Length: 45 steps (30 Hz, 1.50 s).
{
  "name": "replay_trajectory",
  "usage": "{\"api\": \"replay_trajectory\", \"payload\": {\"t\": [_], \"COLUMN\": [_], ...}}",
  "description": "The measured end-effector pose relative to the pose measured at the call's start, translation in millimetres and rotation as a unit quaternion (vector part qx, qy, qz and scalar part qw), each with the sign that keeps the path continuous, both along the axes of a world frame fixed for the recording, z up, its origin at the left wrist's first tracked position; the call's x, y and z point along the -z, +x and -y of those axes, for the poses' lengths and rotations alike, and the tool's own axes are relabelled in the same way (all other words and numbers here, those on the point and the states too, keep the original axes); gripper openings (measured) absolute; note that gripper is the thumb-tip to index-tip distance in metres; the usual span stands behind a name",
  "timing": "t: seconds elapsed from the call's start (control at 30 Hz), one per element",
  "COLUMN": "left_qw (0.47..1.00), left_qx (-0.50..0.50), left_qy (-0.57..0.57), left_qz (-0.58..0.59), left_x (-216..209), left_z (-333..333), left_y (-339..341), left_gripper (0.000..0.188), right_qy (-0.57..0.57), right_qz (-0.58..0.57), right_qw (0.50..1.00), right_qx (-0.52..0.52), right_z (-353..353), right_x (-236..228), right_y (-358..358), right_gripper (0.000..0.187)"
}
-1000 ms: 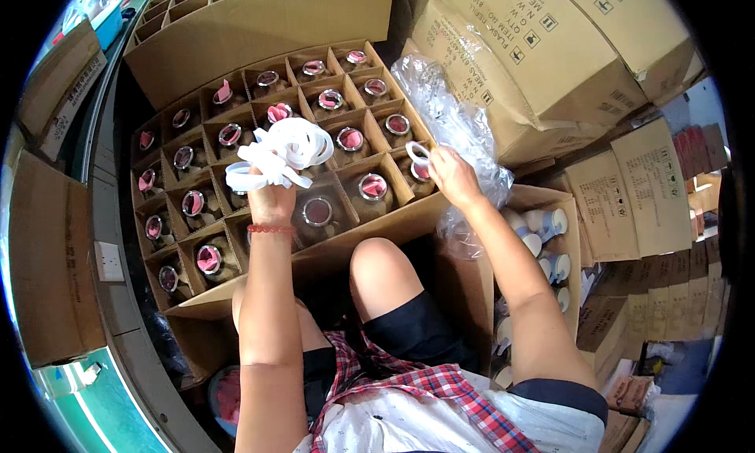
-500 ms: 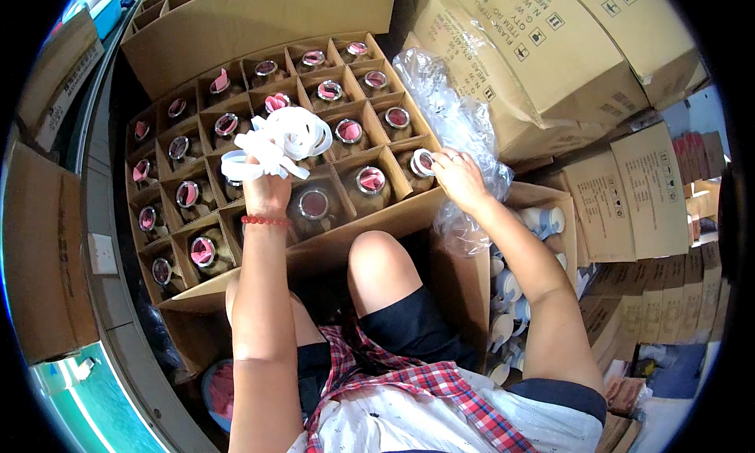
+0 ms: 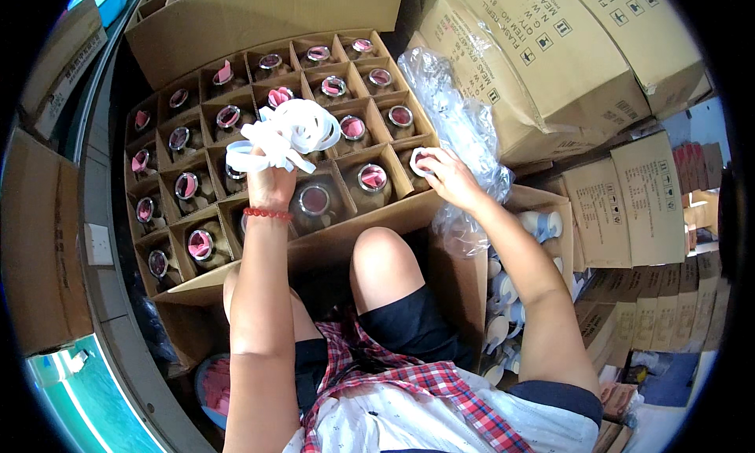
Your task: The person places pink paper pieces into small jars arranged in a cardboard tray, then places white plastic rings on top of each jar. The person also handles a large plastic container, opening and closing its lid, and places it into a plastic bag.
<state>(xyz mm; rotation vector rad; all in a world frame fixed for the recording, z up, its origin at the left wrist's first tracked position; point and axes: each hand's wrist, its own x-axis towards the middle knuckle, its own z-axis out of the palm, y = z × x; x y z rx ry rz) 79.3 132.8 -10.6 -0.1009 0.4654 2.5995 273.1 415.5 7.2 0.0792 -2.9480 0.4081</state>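
Note:
My left hand (image 3: 271, 189), with a red bead bracelet at its wrist, is closed round a bunch of white rings (image 3: 297, 130) above the divided carton (image 3: 409, 211). My right hand (image 3: 456, 179) is over the carton's near right corner, its fingers curled onto a single white ring (image 3: 416, 160) at the mouth of a glass flask. Whether that ring is fully seated cannot be seen behind the fingers. Other glass flasks, such as one with a dark red mouth (image 3: 314, 200), stand upright in the cardboard cells. Pink pieces stick out of several mouths.
Clear plastic wrap (image 3: 456, 99) drapes along the carton's right side. An open box (image 3: 464, 296) of white and blue parts (image 3: 543, 223) stands by my right forearm. Large sealed cartons (image 3: 543, 52) are stacked at far right. A tub (image 3: 214, 390) with pink pieces sits by my left leg.
The fingers of my right hand have moved from the ring's right edge further over its front. My left hand keeps the bunch in nearly the same place; the view has shifted slightly.

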Motion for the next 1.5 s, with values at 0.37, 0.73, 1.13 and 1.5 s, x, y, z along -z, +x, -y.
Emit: {"api": "replay_trajectory", "payload": {"t": [0.37,0.73,1.13,1.5], "left_qw": [0.999,0.998,0.999,1.0], "left_qx": [0.006,0.018,-0.017,0.0], "left_qy": [-0.032,-0.036,0.0,-0.021], "left_qz": [-0.038,-0.04,-0.03,-0.007], "left_x": [1.0,0.5,-15.2,-12.9], "left_z": [2.3,6.7,6.4,2.4], "left_y": [2.9,2.7,8.9,9.1], "left_gripper": [0.019,0.025,0.027,0.025], "right_qy": [0.015,0.098,0.065,0.079], "right_qz": [0.005,0.099,0.121,0.036], "right_qw": [1.0,0.99,0.989,0.996], "right_qx": [-0.016,0.01,0.054,0.021], "right_z": [-8.1,6.6,-23.1,-7.8], "right_x": [-1.5,-8.1,-10.6,0.9], "right_y": [-14.5,-28.3,-22.1,-22.3], "right_gripper": [0.028,0.013,0.018,0.035]}}
